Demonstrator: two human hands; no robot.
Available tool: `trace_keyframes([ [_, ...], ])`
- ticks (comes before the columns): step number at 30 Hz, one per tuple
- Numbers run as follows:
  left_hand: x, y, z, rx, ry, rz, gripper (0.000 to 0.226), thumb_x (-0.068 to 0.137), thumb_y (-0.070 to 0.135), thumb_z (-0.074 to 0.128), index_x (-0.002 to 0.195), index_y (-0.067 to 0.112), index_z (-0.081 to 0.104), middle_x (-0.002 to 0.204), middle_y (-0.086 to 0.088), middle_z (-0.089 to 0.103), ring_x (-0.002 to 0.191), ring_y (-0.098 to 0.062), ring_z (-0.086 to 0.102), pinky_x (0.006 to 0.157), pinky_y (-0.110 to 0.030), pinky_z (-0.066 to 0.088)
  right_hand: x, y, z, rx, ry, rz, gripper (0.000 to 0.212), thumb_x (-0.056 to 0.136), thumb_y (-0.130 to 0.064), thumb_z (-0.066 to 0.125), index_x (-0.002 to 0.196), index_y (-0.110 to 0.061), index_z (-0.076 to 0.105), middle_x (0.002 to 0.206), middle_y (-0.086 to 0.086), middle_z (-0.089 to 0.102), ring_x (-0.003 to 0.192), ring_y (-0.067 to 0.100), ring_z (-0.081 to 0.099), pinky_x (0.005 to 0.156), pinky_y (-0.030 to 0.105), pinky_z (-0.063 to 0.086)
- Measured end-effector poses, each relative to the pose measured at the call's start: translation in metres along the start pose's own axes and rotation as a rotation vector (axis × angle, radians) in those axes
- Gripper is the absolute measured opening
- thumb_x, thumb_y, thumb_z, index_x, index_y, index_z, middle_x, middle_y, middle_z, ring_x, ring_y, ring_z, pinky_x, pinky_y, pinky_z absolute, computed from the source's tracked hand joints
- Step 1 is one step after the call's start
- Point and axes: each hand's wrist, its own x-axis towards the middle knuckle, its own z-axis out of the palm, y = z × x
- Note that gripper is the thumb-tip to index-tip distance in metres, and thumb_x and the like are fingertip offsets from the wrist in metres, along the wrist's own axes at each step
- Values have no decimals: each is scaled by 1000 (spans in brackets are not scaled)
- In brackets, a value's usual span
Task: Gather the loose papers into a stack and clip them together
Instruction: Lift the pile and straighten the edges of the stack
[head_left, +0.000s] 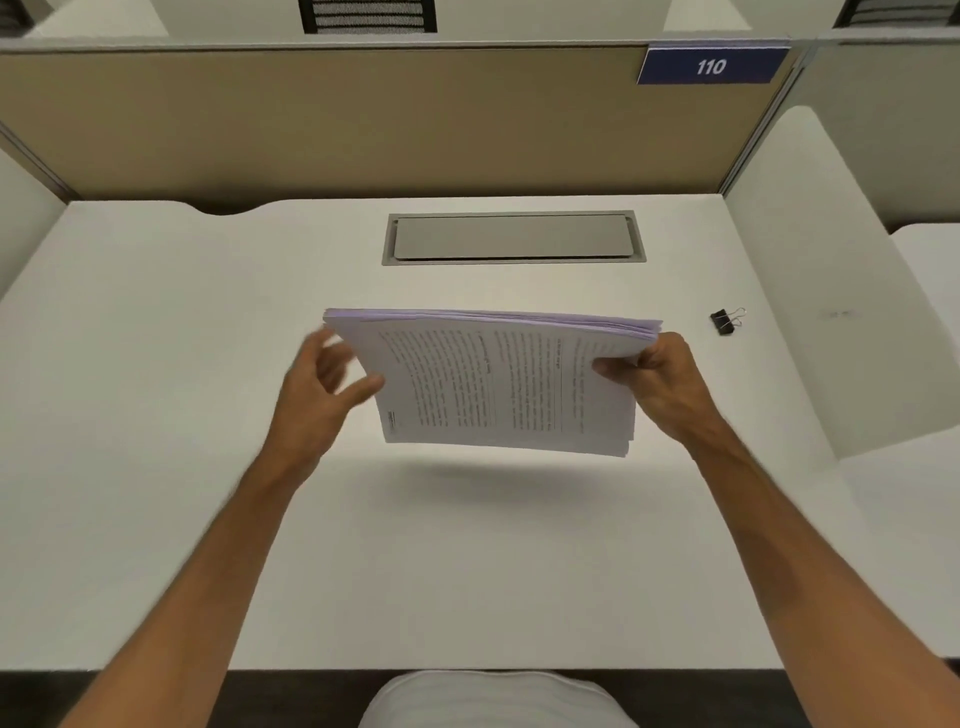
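Note:
A stack of printed papers (488, 384) hangs in the air above the middle of the white desk (156, 364), tilted with its printed face toward me. My right hand (660, 379) pinches the stack's right edge, thumb on the front. At the stack's left edge my left hand (322, 389) is blurred, its fingers spread, the thumb touching the paper without gripping it. A black binder clip (724, 320) lies on the desk to the right of the stack, apart from both hands.
A grey metal cable hatch (514, 238) is set into the desk behind the papers. A tan partition (311, 119) with a blue "110" sign (711, 66) closes the back. White side panels (831, 291) flank the desk.

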Motion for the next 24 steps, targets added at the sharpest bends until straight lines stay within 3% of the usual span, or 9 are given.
trace_keyframes([
  [2, -5, -14, 2, -28, -32, -17, 39, 87, -2, 71, 118, 20, 64, 111, 8, 73, 107, -9, 67, 106, -41, 50, -2, 4, 1, 0, -23, 6, 20, 92, -5, 68, 110, -11, 76, 101, 13, 76, 89, 32, 71, 77, 39, 59],
  [5, -4, -24, 1, -64, 34, -42, 33, 87, -5, 68, 98, 25, 74, 91, 16, 78, 93, -13, 73, 94, -42, 58, -4, 12, 5, -1, -69, 14, 23, 94, -3, 66, 113, -11, 75, 103, 12, 76, 90, 26, 71, 75, 28, 56],
  [8, -2, -29, 1, -35, 91, -38, 34, 86, -6, 69, 93, 27, 75, 83, 21, 77, 84, -9, 76, 82, -36, 63, -3, 20, 11, 12, -72, 42, 24, 93, -5, 68, 116, -8, 74, 108, 12, 76, 94, 25, 71, 76, 17, 55],
  [11, -5, -29, 6, -11, 181, 18, 31, 86, -6, 68, 97, 21, 77, 76, 25, 75, 82, -13, 73, 78, -28, 62, -3, 26, 18, -90, 59, 40, 21, 90, -4, 70, 108, -14, 75, 100, 5, 75, 90, 15, 69, 71, 6, 49],
  [13, -8, -31, 10, -1, 234, 54, 28, 87, -2, 68, 99, 20, 80, 78, 18, 75, 81, -16, 67, 77, -32, 63, -5, 28, 21, -105, 87, -38, 19, 91, 0, 67, 96, -17, 74, 90, 2, 74, 79, 7, 64, 71, 15, 48],
  [17, -9, -47, 13, 88, 296, 107, 14, 87, 16, 71, 89, 29, 74, 75, 4, 63, 72, -13, 46, 75, -51, 58, -7, 37, 26, -53, 122, -105, 13, 89, -4, 63, 87, -9, 75, 81, -12, 72, 75, 8, 62, 70, 28, 46],
  [20, -15, -50, 19, 90, 326, 116, 15, 89, 11, 70, 98, 20, 79, 81, 8, 71, 79, -12, 56, 77, -31, 54, -7, 45, 31, -56, 133, -45, 23, 85, 9, 58, 86, -9, 73, 79, -10, 70, 74, 20, 59, 67, 46, 53],
  [22, -21, -51, 26, 154, 309, 83, 18, 94, 6, 64, 108, 9, 74, 88, 7, 70, 87, -15, 61, 72, -7, 45, -10, 49, 37, -46, 111, -10, 31, 85, 17, 55, 87, -9, 73, 81, -12, 70, 77, 18, 60, 69, 50, 57],
  [24, -26, -59, 35, 198, 262, 20, 19, 100, 5, 56, 116, 3, 66, 99, 1, 67, 92, -19, 60, 65, 3, 35, -14, 53, 42, -26, 92, 19, 35, 88, 16, 57, 87, -16, 73, 83, -15, 69, 80, 17, 62, 72, 51, 60],
])
